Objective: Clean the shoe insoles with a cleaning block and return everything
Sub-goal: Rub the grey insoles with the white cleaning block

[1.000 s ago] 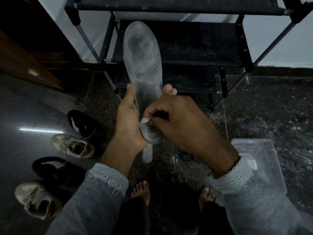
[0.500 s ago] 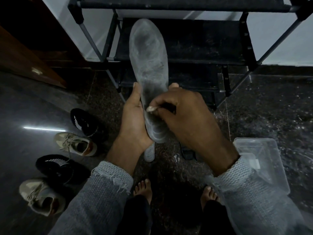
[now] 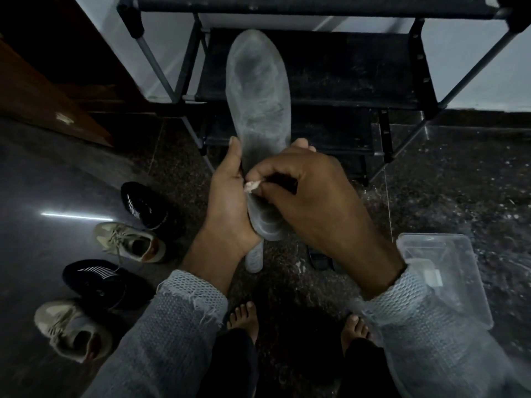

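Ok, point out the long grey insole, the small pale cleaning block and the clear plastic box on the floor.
long grey insole point(image 3: 258, 90), head view, on its broad forefoot.
small pale cleaning block point(image 3: 251, 186), head view, on its exposed tip.
clear plastic box point(image 3: 471, 271), head view, on its right rim.

Dark speckled stone floor point(image 3: 459, 182), glossy, light streak reflected at left. Four shoes in row on floor at left, far to near: black shoe point(image 3: 143, 205), tan shoe point(image 3: 132, 242), second black shoe point(image 3: 97, 280), second tan shoe point(image 3: 71, 331). Clear plastic box point(image 3: 448, 271) on floor at right, partly behind sleeve. Pale insole point(image 3: 254, 258) and small dark object point(image 3: 319, 258) on floor under hands, both mostly hidden. Two bare feet on floor, near edge. Black shelf rack point(image 3: 330, 67) stands on floor against white wall.
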